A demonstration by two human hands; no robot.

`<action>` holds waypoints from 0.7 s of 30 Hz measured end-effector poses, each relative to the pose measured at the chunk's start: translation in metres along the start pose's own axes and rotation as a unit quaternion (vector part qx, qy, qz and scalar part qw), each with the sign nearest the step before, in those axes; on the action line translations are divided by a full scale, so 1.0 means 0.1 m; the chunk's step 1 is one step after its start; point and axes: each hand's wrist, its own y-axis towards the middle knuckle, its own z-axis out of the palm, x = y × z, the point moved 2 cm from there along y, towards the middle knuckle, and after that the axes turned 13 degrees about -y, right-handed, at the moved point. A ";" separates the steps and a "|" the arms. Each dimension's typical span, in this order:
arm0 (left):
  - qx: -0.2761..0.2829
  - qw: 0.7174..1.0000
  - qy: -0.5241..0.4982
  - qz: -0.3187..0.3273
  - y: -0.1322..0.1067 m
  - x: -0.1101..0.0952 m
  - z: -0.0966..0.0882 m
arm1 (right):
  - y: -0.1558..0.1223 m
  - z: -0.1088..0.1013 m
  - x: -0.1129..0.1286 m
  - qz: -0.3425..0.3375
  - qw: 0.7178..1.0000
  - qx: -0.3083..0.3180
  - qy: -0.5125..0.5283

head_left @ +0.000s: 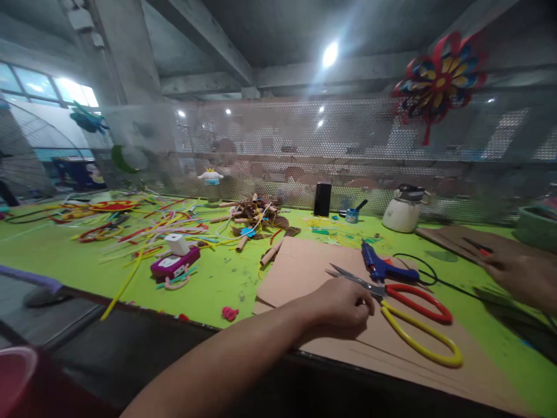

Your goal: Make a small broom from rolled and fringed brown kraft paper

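Observation:
My left hand point(342, 303) rests with curled fingers on flat brown cardboard sheets point(300, 270) at the table's front edge, and nothing shows in its grip. Touching or just beside its knuckles lie large open scissors point(369, 287) with one red and one yellow handle. Behind the scissors is a blue hot glue gun point(383, 266) with a black cord. At the far right my right hand point(524, 278) is closed around a slim dark tool with a red part point(478, 246), its exact kind unclear, over a darker brown sheet point(448, 235).
Rolled paper tubes and scraps point(256, 215) form a heap mid-table. Coloured strips point(161, 232) are strewn leftward near a purple power strip point(172, 264). At the back stand a phone point(322, 199), a small blue jar point(352, 216) and a cream kettle point(402, 210). A green basin point(537, 226) is at right.

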 end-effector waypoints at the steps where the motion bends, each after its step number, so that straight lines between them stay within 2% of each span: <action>1: 0.000 1.000 0.005 0.002 0.00 0.00 0.00 | 0.00 -0.09 0.23 0.021 1.000 0.009 -0.021; 3: 0.004 1.000 0.021 0.006 -0.01 0.00 0.01 | -0.04 -0.27 0.80 -0.043 0.999 0.006 0.002; 6: -0.001 0.998 0.063 0.030 -0.09 -0.08 0.03 | -0.16 -0.50 1.58 -0.115 0.991 -0.040 0.062; 9: -0.018 0.991 0.103 0.084 -0.20 -0.23 0.04 | -0.26 -0.56 2.05 -0.117 0.988 -0.039 0.088; 12: -0.023 0.987 0.118 0.107 -0.28 -0.31 0.01 | -0.30 -0.50 2.22 -0.104 0.988 -0.023 0.109; 14: -0.012 0.990 0.112 0.083 -0.28 -0.28 -0.05 | -0.29 -0.46 2.22 -0.089 0.990 -0.016 0.110; 16: -0.020 0.993 0.108 0.029 -0.26 -0.17 -0.16 | -0.28 -0.46 2.20 -0.077 0.991 -0.009 0.113; 21: -0.111 0.977 0.134 -0.122 -0.30 0.13 -0.47 | -0.37 -0.58 2.17 -0.078 0.985 0.067 0.136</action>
